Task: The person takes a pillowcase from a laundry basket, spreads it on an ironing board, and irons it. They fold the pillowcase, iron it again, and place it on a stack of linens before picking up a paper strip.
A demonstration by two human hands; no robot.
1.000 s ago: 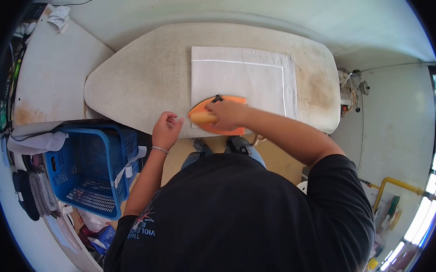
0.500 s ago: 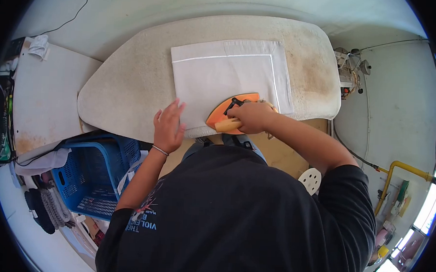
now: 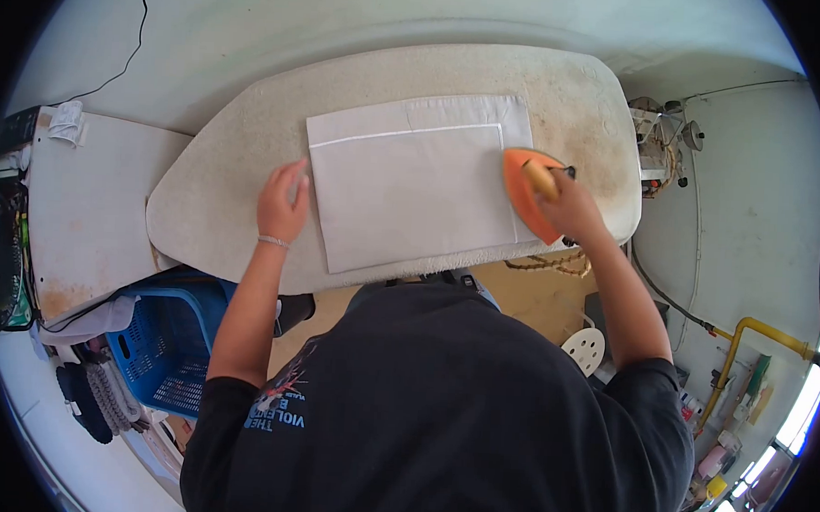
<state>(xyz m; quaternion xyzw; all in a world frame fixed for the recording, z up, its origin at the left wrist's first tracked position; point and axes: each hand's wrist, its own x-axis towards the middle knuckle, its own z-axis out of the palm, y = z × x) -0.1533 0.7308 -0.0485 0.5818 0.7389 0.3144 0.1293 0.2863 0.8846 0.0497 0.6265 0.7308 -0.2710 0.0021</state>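
A pale folded cloth (image 3: pixel 413 187) with a white stripe along its far and right sides lies on the padded ironing board (image 3: pixel 221 175). My right hand (image 3: pixel 569 208) is wrapped round the wooden handle of an orange iron (image 3: pixel 528 197), which is at the cloth's right edge. My left hand (image 3: pixel 284 202) is just left of the cloth's left edge, its fingers apart and nothing in them. A bracelet is on the left wrist.
Left of the board is a white table (image 3: pixel 101 206) with a small white cloth (image 3: pixel 66 122). Below it stands a blue plastic basket (image 3: pixel 164 337). Machinery (image 3: pixel 657 143), a yellow pipe (image 3: pixel 764 328) and a round perforated stool (image 3: pixel 583 351) are at the right.
The iron, held in my right hand, has moved right from the cloth's near edge to its right edge and has turned. My left hand has shifted left. The cloth's near part now lies flat in view.
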